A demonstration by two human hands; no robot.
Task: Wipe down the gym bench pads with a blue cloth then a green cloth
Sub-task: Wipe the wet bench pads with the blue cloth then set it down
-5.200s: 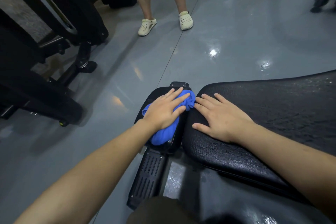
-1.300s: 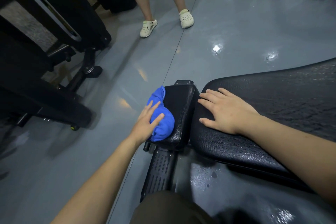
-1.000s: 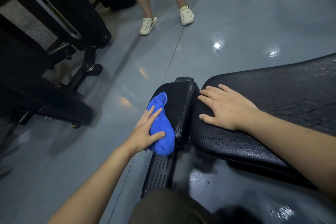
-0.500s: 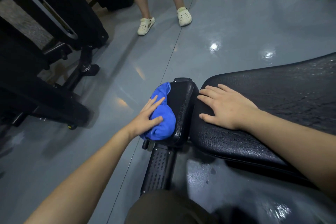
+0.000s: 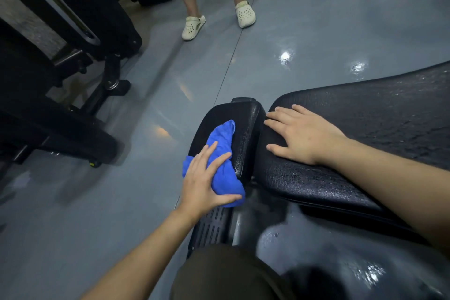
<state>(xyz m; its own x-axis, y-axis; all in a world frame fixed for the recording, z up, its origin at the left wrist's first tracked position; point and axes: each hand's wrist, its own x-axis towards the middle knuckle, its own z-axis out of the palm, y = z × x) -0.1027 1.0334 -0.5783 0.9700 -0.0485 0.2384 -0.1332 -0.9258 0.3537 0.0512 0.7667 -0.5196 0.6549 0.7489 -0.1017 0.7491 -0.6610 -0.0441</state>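
My left hand (image 5: 203, 182) presses a bunched blue cloth (image 5: 222, 153) against the left side of the small black seat pad (image 5: 243, 117), near its front end. The thumb hooks under the cloth's lower fold. My right hand (image 5: 300, 134) lies flat, fingers spread, on the near end of the long black back pad (image 5: 389, 109), which looks wet and speckled. A narrow gap separates the two pads. No green cloth is in view.
A black ribbed foot plate (image 5: 211, 224) of the bench frame sits below the cloth. Another person's legs in pale clogs (image 5: 244, 14) stand on the glossy grey floor ahead. Black gym equipment (image 5: 73, 39) fills the left side. My knee (image 5: 226, 275) is at the bottom.
My left hand has slid the blue cloth back toward me along the seat pad's left side, after pushing it forward half a second ago. My right hand stays planted on the back pad.
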